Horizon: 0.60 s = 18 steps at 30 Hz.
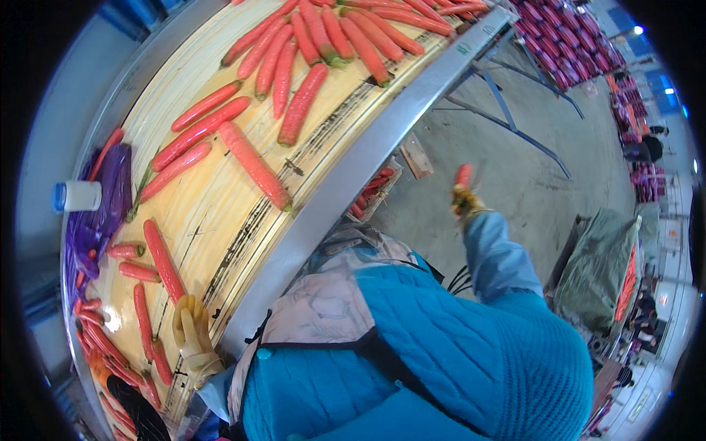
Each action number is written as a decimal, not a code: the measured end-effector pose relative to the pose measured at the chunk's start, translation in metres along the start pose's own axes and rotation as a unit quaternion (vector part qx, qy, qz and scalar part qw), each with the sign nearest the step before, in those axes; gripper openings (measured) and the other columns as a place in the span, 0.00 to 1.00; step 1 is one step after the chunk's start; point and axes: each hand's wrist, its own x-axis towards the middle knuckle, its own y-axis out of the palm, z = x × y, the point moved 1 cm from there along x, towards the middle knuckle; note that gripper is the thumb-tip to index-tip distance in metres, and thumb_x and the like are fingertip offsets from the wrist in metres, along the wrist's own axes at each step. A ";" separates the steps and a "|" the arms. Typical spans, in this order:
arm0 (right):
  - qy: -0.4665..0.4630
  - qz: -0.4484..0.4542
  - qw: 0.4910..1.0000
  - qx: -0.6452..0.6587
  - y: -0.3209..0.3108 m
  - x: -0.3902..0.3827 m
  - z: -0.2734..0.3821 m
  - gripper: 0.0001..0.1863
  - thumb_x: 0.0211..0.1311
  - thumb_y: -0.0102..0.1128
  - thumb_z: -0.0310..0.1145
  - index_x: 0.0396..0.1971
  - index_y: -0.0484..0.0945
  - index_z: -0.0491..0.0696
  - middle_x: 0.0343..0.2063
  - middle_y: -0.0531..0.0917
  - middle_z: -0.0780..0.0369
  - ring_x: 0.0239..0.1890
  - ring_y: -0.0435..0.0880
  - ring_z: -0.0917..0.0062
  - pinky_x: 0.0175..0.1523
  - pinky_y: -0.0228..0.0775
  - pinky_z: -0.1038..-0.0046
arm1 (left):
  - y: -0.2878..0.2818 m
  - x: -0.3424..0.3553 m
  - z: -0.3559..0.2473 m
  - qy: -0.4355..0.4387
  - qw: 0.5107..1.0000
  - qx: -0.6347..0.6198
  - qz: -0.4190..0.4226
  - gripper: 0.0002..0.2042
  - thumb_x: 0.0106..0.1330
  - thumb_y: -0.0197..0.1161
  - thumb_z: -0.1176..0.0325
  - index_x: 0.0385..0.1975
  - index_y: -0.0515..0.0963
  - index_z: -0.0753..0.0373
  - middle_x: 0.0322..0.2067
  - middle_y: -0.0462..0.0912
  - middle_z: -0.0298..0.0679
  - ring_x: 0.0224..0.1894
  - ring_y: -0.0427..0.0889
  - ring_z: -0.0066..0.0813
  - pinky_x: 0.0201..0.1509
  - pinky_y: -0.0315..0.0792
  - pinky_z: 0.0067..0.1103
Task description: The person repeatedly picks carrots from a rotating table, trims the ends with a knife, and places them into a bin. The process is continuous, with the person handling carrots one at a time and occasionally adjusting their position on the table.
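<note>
My left hand (pixel 194 336), in a yellowish glove, is at the near edge of the wooden sorting table (pixel 198 250). Its fingers are closed at the lower end of a long carrot (pixel 163 259) that points away to the upper left. Out to the right, above the concrete floor, my right hand (pixel 466 204) wears a dirty yellow glove. A carrot (pixel 463 175) sticks up from its closed fingers; the rest of it is hidden in the grip. Nearest to my left hand on the boards are more carrots (pixel 143 312) and two short pieces (pixel 138 272).
Many carrots (pixel 316 33) cover the table's far end. A metal rim (pixel 331 184) runs along its near side. Below stands a crate of carrots (pixel 375 192). Purple bags (pixel 110 187) and a white container (pixel 79 196) lie left. Stacked pinkish sacks (pixel 566 40) and a green tarp (pixel 592 272) are right.
</note>
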 end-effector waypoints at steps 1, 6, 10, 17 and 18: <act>0.098 -0.036 0.989 -0.102 0.004 0.005 -0.029 0.19 0.48 0.82 0.45 0.32 0.83 0.49 0.24 0.83 0.63 0.15 0.75 0.74 0.18 0.65 0.73 | -0.005 0.002 0.000 -0.002 1.000 0.004 0.005 0.24 0.78 0.57 0.59 0.67 0.68 0.66 0.63 0.75 0.50 0.62 0.78 0.42 0.64 0.75 0.31; 0.111 0.065 0.991 -0.018 0.087 0.041 -0.146 0.17 0.56 0.77 0.42 0.34 0.81 0.47 0.21 0.78 0.62 0.23 0.80 0.69 0.32 0.77 0.65 | -0.033 0.006 -0.003 -0.018 1.000 0.008 0.005 0.25 0.77 0.58 0.57 0.66 0.69 0.66 0.63 0.75 0.51 0.62 0.78 0.44 0.65 0.75 0.32; 0.074 0.277 0.942 0.172 0.132 0.089 -0.157 0.14 0.67 0.64 0.39 0.42 0.78 0.43 0.31 0.80 0.56 0.32 0.81 0.60 0.40 0.80 0.55 | -0.054 -0.001 -0.004 0.006 1.000 0.019 0.005 0.24 0.78 0.57 0.59 0.66 0.69 0.67 0.64 0.75 0.51 0.63 0.78 0.44 0.65 0.75 0.31; -0.033 0.146 0.985 0.082 0.100 0.059 -0.029 0.24 0.67 0.66 0.46 0.56 0.76 0.47 0.49 0.85 0.53 0.46 0.85 0.61 0.50 0.81 0.59 | -0.086 -0.007 0.004 0.026 0.999 0.026 0.020 0.21 0.79 0.55 0.63 0.65 0.69 0.68 0.61 0.77 0.50 0.57 0.81 0.39 0.61 0.77 0.29; -0.081 0.163 0.968 0.172 0.101 0.033 -0.004 0.26 0.65 0.69 0.45 0.57 0.76 0.48 0.50 0.85 0.50 0.48 0.86 0.61 0.54 0.81 0.60 | -0.090 -0.011 0.007 0.029 0.999 0.007 0.020 0.21 0.78 0.55 0.63 0.65 0.70 0.68 0.61 0.77 0.50 0.57 0.81 0.38 0.61 0.77 0.30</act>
